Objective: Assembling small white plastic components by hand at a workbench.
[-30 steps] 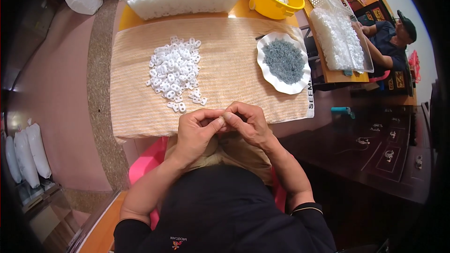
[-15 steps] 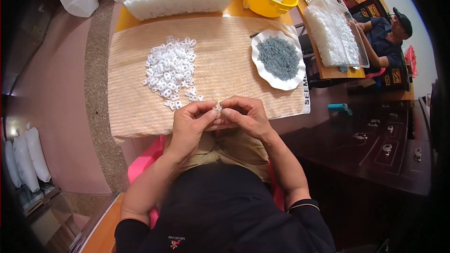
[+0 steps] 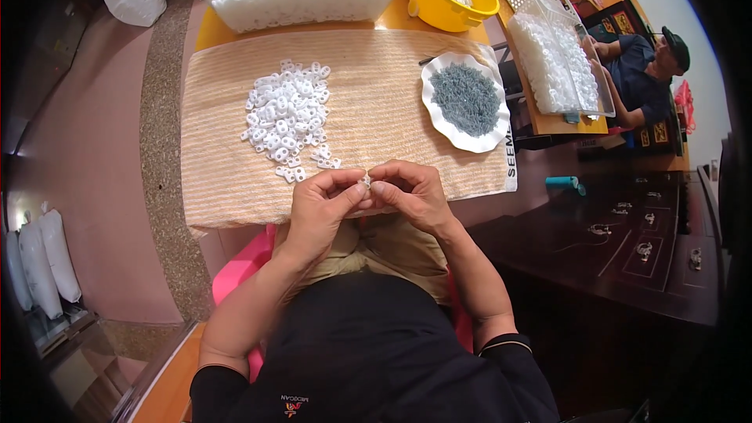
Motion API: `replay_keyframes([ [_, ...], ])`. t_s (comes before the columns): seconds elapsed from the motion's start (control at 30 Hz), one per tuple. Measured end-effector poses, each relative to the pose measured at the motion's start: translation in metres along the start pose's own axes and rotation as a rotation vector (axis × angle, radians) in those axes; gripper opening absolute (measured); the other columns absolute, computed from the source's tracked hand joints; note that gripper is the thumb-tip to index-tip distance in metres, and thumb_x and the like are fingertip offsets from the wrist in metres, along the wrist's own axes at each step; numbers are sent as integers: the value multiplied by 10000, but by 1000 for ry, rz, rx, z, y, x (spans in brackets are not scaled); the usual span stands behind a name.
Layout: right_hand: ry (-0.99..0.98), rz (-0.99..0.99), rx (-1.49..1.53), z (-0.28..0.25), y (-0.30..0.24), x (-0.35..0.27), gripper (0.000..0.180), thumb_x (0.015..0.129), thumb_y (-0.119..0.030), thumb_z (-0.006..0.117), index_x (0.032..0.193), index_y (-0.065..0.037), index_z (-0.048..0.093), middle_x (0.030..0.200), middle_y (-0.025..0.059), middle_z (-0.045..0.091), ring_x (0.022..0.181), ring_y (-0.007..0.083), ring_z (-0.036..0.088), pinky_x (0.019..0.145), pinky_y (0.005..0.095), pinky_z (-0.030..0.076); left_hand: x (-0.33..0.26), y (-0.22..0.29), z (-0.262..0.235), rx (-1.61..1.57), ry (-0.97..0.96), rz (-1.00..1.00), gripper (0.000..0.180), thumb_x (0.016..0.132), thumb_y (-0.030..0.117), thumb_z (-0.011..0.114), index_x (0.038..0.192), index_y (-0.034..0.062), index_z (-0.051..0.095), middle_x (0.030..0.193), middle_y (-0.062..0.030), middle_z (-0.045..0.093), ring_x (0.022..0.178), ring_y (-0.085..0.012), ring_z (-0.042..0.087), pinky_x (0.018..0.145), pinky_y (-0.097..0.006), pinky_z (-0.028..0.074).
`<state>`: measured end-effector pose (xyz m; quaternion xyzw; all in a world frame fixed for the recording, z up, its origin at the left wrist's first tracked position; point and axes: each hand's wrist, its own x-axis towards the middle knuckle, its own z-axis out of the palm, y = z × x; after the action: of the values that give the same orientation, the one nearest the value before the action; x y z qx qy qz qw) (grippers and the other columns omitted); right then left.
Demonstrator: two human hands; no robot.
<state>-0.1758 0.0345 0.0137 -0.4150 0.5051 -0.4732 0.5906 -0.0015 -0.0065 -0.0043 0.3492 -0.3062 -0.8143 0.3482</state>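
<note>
My left hand (image 3: 319, 202) and my right hand (image 3: 413, 194) meet at the near edge of the towel-covered table. Between their thumbs and fingertips they pinch a small white plastic piece (image 3: 366, 181), mostly hidden by the fingers. Just beyond my left hand lies a heap of white oval plastic pieces (image 3: 287, 110), each with two holes. A few of them (image 3: 323, 157) have strayed toward my fingers. Farther off, past my right hand, a white scalloped plate (image 3: 479, 141) holds many small grey-blue translucent parts (image 3: 464, 98).
A clear bin (image 3: 305, 8) full of white pieces and a yellow basin (image 3: 462, 17) stand along the far edge. At right, a person (image 3: 644, 70) sits by another clear bin (image 3: 552, 63). A dark cabinet (image 3: 611, 251) is to my right.
Both hands stay in nearly the same pinch around the small piece. The view has shifted very slightly. The person at right has moved an arm a little.
</note>
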Motion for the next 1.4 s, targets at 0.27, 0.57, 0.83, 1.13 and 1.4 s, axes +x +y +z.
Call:
replay_keyframes([
  [0.27,0,-4,-5,-3,4,2,163,894,-55,622,1029,35,634,881,31,651,768,69,606,689,200,503,0,0,1,-2,-8,13,188,878,27,629,1054,-41,626,893,-83,669,765,-106,648,706,-215,554],
  [0.57,17,30,1,-3,4,3,128,896,-65,621,979,29,649,853,26,655,744,63,597,668,196,499,-1,3,2,10,-17,-1,185,873,20,624,1049,-37,617,883,-90,665,775,-127,647,722,-237,550],
  [0.83,3,14,-100,-5,7,4,126,904,-87,616,952,25,648,848,22,654,756,56,581,671,196,489,-1,1,0,-6,-25,6,171,876,15,617,1038,-38,617,882,-91,662,772,-132,648,732,-257,560],
  [1.13,44,0,-145,-3,-2,6,137,899,-89,624,966,30,642,822,38,651,706,68,585,647,200,487,-3,5,2,-12,2,30,176,878,12,613,1046,-38,612,878,-96,660,765,-142,652,720,-257,563],
  [1.4,72,-110,-400,-3,-15,31,123,886,-63,619,957,36,634,787,27,640,673,68,579,610,209,474,-5,7,0,-167,102,87,185,877,6,612,1059,-26,594,897,-85,637,798,-155,643,748,-268,561],
])
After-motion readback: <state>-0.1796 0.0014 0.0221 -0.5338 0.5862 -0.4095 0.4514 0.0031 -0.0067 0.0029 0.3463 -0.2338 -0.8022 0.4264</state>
